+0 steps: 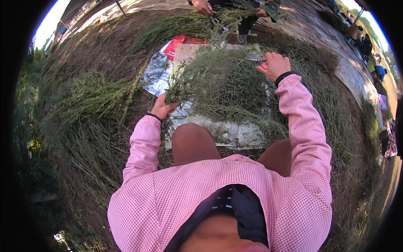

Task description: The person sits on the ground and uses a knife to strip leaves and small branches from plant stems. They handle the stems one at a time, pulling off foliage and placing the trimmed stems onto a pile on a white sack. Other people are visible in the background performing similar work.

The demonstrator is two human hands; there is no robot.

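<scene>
My left hand (pixel 162 108) is closed around a bunch of leafy green stems (pixel 184 86) at the left side of a heap. Out to the right, my right hand (pixel 275 66) grips small scissors (pixel 254 59); their metal blades point left over the heap's far right part, slightly parted. A bit of pink or red handle shows among the fingers. Between my hands a loose heap of thin grey-green sprigs (pixel 233 89) covers much of a pale sheet (pixel 220 127) on the ground. My knees are at the sheet's near edge.
Opposite me a co-worker's hand (pixel 203 7) holds a tool beside stems. Long cut stalks (pixel 97 94) lie at left, more stalks (pixel 327 107) at right. A red and white printed bag (pixel 162 71) lies by the sheet. Several people sit far right near a long ground tarp (pixel 352 78).
</scene>
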